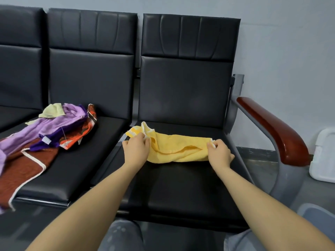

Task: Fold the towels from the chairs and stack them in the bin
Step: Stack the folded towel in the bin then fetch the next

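Left hand [136, 149]: pinches yellow towel [174, 148] at its left end.
Right hand [219, 152]: pinches its right end.
Towel: stretched between both, on chair seat [181, 189].

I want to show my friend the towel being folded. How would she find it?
Find the black chair seat beside the red-brown armrest. The yellow towel lies across it, pinched by the left hand and right hand. The pile on the next seat is purple, orange and brown; only this towel is bright yellow.

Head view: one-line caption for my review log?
Both hands, left and right, pinch a yellow towel on a black chair seat.
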Tool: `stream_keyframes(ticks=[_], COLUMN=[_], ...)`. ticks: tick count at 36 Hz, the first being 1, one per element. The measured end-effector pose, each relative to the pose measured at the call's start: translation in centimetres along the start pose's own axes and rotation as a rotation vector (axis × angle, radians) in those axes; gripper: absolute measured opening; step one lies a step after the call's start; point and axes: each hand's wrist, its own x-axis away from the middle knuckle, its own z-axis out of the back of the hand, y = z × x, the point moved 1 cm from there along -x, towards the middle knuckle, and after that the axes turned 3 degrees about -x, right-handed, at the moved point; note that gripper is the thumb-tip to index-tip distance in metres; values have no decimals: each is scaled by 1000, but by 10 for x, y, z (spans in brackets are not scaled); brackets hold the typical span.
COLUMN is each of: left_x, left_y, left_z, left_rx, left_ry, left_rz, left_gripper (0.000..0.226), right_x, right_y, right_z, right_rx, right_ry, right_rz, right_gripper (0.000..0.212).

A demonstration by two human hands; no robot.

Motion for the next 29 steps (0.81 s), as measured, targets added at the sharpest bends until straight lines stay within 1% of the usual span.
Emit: stream_keyframes(ticks=[2, 6, 10, 12, 14, 17, 20, 23, 29], left_x=[-7, -26, -44, -55, -63, -74, -84, -92, -93], left_y=[3, 16, 40, 52, 64, 84, 101, 116, 133], left_z=[11, 39, 71, 83, 94, 115, 138, 158, 175], left_rx=[49, 157, 304, 389, 483, 585, 642, 644, 692], left_ry=[38, 104, 144, 167, 177, 204, 249, 296, 327], left_rz=[24, 70, 116, 160, 240, 296, 264, 200, 144], left_gripper=[19, 17, 22, 21, 19, 26, 27, 23, 22], right_x=[-4, -15, -23, -27, -30, -36, -39, -44, -41], right_y=[-14, -49, -86, -102, -117, -137, -156, -165, -172], right_z=[9, 30, 53, 63, 72, 92, 117, 133, 148], right_rx=[-97, -280, -405, -451, -491, -530, -532, -516, -554], right_ry=[87, 183, 230, 258, 290, 337, 394, 455, 472], right_rz=[-6, -49, 12, 53, 92, 145, 182, 195, 183], right_gripper=[29, 29, 25, 22, 20, 18, 18, 17, 9])
